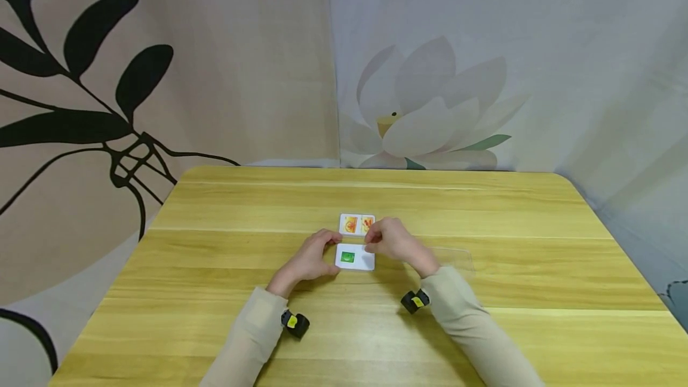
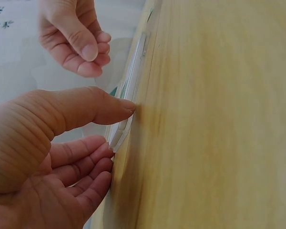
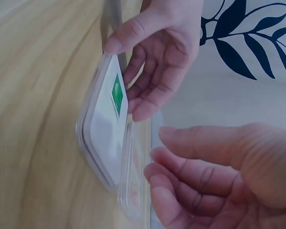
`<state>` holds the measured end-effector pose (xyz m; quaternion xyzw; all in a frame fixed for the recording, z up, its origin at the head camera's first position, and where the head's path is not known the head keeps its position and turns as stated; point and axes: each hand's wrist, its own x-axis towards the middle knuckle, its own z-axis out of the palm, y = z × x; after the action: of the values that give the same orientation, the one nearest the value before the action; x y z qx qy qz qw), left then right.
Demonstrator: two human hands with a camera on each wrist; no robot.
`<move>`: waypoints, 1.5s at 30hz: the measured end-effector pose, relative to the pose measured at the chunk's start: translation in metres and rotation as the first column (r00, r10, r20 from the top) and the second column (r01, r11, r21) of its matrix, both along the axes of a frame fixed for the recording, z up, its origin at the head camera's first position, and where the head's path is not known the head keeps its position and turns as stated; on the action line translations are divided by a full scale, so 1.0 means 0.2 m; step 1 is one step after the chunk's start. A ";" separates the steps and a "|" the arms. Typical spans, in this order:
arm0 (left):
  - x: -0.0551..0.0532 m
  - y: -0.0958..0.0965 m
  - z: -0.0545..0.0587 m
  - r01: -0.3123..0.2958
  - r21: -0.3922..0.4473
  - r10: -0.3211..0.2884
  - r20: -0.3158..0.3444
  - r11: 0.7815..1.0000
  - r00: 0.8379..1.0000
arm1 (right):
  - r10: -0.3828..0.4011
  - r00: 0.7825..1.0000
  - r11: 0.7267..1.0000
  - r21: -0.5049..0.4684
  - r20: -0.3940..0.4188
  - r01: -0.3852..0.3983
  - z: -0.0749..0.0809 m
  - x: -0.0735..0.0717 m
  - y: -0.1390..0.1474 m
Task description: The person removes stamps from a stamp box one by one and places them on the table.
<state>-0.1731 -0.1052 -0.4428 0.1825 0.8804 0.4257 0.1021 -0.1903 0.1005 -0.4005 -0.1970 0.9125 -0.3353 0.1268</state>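
Because the left hand (image 1: 309, 258) grips its left end, thumb at the near side and fingertips at the far side, the nearer white panel (image 1: 362, 263) seems steadied against sliding on the wooden desk (image 1: 161, 291). This edge hold leaves the panel's face uncovered: a green picture (image 1: 347, 257) on the left half, plain white on the right. The right hand (image 1: 395, 240) hovers by the panel's right end, fingers loosely curled and the thumb apart from them in the right wrist view; nothing shows between them, though something tiny could be hidden. Just beyond lies the farther white panel (image 1: 344, 232), with two orange pictures (image 1: 351, 224) side by side. The panels lie one behind the other, roughly parallel, apparently so that both can be seen and reached together. Partly behind the right sleeve (image 1: 467, 309), a faint clear plastic piece (image 1: 457, 255) rests on the desk, off to one side.
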 end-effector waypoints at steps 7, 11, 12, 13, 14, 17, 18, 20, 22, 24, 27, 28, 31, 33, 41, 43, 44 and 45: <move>-0.01 0.00 0.00 0.012 0.006 -0.012 -0.004 1.000 1.000 | 0.076 0.996 0.996 -0.048 -0.040 -0.078 -0.06 -0.03 -0.03; -0.01 0.00 0.00 0.015 0.007 -0.015 -0.005 1.000 1.000 | 0.118 0.991 0.990 -0.071 -0.069 -0.123 -0.08 -0.03 -0.05; -0.01 0.00 0.00 0.014 0.004 -0.014 -0.005 1.000 1.000 | 0.124 0.990 0.989 -0.074 -0.069 -0.129 -0.08 -0.03 -0.05; -0.01 0.00 0.00 0.015 0.001 -0.015 -0.009 1.000 1.000 | 0.126 0.989 0.989 -0.074 -0.070 -0.132 -0.08 -0.03 -0.06; -0.01 0.00 0.00 0.016 -0.002 -0.016 -0.010 1.000 1.000 | 0.117 0.992 0.991 -0.062 -0.052 -0.120 -0.05 -0.01 -0.07; -0.01 0.00 0.00 0.017 -0.009 -0.017 -0.025 1.000 1.000 | 0.113 0.993 0.992 -0.051 -0.035 -0.114 -0.05 -0.01 -0.09; -0.01 0.00 0.00 0.018 -0.011 -0.018 -0.028 1.000 0.999 | 0.108 0.994 0.993 -0.042 -0.033 -0.109 -0.05 0.00 -0.10; -0.01 0.00 0.00 0.021 -0.009 -0.021 -0.031 1.000 0.999 | 0.106 0.994 0.994 -0.036 -0.029 -0.107 -0.05 0.00 -0.10; -0.01 0.00 0.00 0.022 -0.009 -0.022 -0.033 1.000 0.999 | 0.102 0.994 0.994 -0.030 -0.024 -0.103 -0.05 0.00 -0.11; -0.01 0.00 0.01 0.026 -0.007 -0.026 -0.030 1.000 0.999 | 0.103 0.994 0.994 -0.026 -0.027 -0.103 -0.05 0.00 -0.12; -0.01 0.00 0.00 0.028 -0.006 -0.028 -0.030 1.000 0.999 | 0.104 0.994 0.994 -0.019 -0.039 -0.105 -0.05 -0.01 -0.13; -0.01 0.00 0.00 0.028 -0.005 -0.029 -0.028 1.000 0.999 | 0.104 0.994 0.994 -0.020 -0.041 -0.105 -0.05 -0.01 -0.13; -0.01 -0.01 0.00 0.027 -0.003 -0.027 -0.025 1.000 0.999 | 0.102 0.994 0.994 -0.019 -0.048 -0.103 -0.06 -0.01 -0.14; -0.01 -0.01 0.00 0.028 -0.002 -0.028 -0.025 1.000 0.999 | 0.099 0.994 0.995 -0.023 -0.049 -0.101 -0.07 -0.01 -0.14; -0.01 -0.01 -0.01 0.031 0.001 -0.031 -0.032 1.000 0.999 | 0.043 0.999 0.999 -0.006 -0.002 -0.043 -0.07 -0.01 -0.17; -0.01 -0.01 -0.01 0.028 -0.001 -0.028 -0.031 1.000 0.999 | 0.028 1.000 1.000 0.012 0.007 -0.028 -0.08 -0.01 -0.18; -0.01 -0.01 -0.01 0.027 -0.001 -0.027 -0.030 1.000 0.999 | 0.024 1.000 0.999 0.021 0.009 -0.025 -0.08 -0.01 -0.18; -0.01 -0.01 -0.01 0.025 -0.001 -0.026 -0.028 1.000 0.999 | 0.025 1.000 0.999 0.031 0.004 -0.025 -0.08 -0.01 -0.18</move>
<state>-0.1745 -0.1070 -0.4444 0.1996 0.8795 0.4213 0.0952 -0.1931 0.0642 -0.4165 -0.2058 0.9149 -0.3197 0.1359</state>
